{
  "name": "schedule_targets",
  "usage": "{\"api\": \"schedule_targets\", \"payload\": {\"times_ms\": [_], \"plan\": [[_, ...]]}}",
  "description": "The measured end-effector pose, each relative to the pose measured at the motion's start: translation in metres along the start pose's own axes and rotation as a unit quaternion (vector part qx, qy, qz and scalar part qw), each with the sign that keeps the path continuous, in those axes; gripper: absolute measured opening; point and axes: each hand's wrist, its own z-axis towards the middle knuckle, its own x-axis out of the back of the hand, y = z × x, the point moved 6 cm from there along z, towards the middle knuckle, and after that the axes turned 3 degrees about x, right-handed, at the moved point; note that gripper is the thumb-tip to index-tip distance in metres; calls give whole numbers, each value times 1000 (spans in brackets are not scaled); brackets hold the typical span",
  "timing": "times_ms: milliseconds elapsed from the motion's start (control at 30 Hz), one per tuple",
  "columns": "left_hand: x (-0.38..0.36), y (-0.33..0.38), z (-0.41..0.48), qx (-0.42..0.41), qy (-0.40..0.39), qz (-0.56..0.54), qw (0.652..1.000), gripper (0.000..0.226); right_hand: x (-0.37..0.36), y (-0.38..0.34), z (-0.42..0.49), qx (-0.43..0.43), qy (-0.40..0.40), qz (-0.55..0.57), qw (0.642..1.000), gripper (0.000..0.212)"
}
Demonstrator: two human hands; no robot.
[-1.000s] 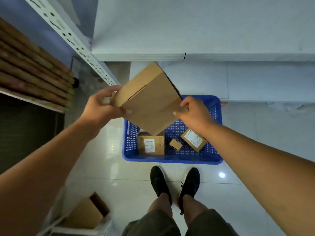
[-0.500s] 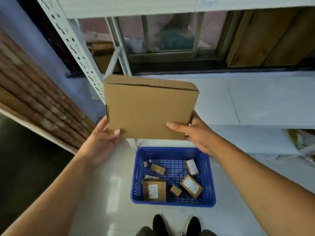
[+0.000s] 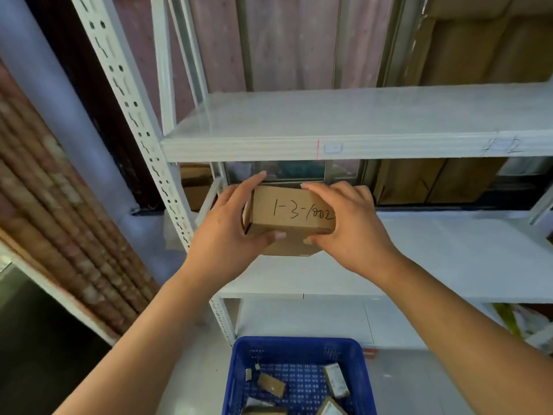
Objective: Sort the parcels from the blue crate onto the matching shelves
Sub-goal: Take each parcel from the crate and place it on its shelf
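Nearest, at the bottom edge, the blue crate [image 3: 299,351] stands on the pale floor just in front of the rack. Several small cardboard parcels [image 3: 271,384] lie loose on its perforated bottom, some with white labels; the lower part of the crate is cut off by the frame.

Above it, both forearms reach forward and up. The left hand [image 3: 230,226] is clamped on the left end of the box [image 3: 291,209]: its fingers lie together over the top rear edge and the thumb presses the lower front edge. The right hand [image 3: 347,223] grips the right end the same way, fingers curled over the top, thumb underneath at the front. Neither hand is open; both are closed on the box.

The box is plain brown cardboard, held level, narrow side toward the camera. That side bears black handwriting reading roughly "1-3-/002"; the last characters are partly covered by the right hand. A flap shows below the thumbs. The box is in the air in front of the gap between the middle shelf [image 3: 434,265] and the upper shelf [image 3: 329,121], touching neither as far as can be seen.

The upper shelf's front edge carries a red tick, a small marked square and faint writing further right, unreadable. A perforated white upright [image 3: 131,115] stands at left. Behind the rack are a window frame and brown cartons.
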Motion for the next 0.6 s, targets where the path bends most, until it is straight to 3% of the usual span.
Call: {"api": "schedule_targets", "payload": {"times_ms": [67,133,267,367,500,600], "plan": [[13,8,9,-11,10,-25,1000,81,17,-7,3,2,11,23,1000,94],[26,3,13,17,19,-68,997,74,33,-5,2,-37,19,122,992,92],[45,2,10,37,25,-159,986,74,51,-1,-1,-162,-1,358,920,82],[61,20,6,35,70,-196,978,78,74,-21,5,-128,15,375,918,57],[96,55,4,37,140,-327,934,73,121,-46,18,-94,81,359,925,70],[124,73,20,31,184,-352,917,56,151,-65,35,-65,106,364,923,73]]}}
